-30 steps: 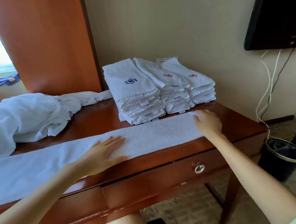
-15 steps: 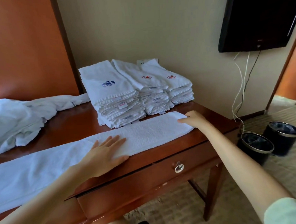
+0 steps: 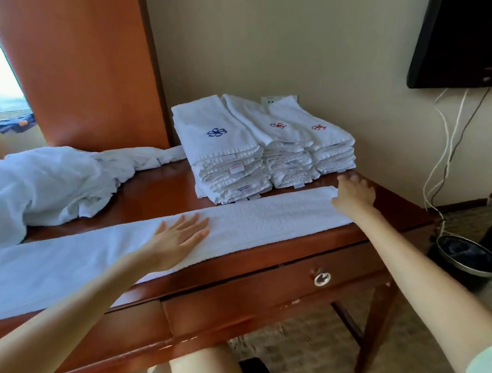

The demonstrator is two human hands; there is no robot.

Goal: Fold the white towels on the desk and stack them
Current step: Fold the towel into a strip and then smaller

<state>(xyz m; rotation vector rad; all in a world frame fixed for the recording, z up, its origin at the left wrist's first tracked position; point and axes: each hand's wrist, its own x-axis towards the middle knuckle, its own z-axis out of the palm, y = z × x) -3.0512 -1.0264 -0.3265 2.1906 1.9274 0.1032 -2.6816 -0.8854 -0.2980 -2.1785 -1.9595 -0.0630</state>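
Note:
A white towel [image 3: 269, 216], folded into a long strip, lies along the front of the wooden desk [image 3: 158, 191]. My left hand [image 3: 178, 236] presses flat on its middle with straight fingers. My right hand [image 3: 353, 194] rests at the strip's right end, blurred, its fingers reaching past the end; whether it grips the cloth is unclear. Behind the strip stand stacks of folded white towels [image 3: 251, 151] with blue and red embroidered marks.
A heap of unfolded white towels [image 3: 43, 187] covers the desk's back left. A wooden cabinet [image 3: 88, 72] stands behind it. A dark screen [image 3: 460, 34] hangs on the wall at right, cables below. Two dark bins [image 3: 468, 256] sit on the floor right of the desk.
My right hand has shifted slightly along the strip's right end. My left hand stays flat on the towel's middle. The view swung right, then back left.

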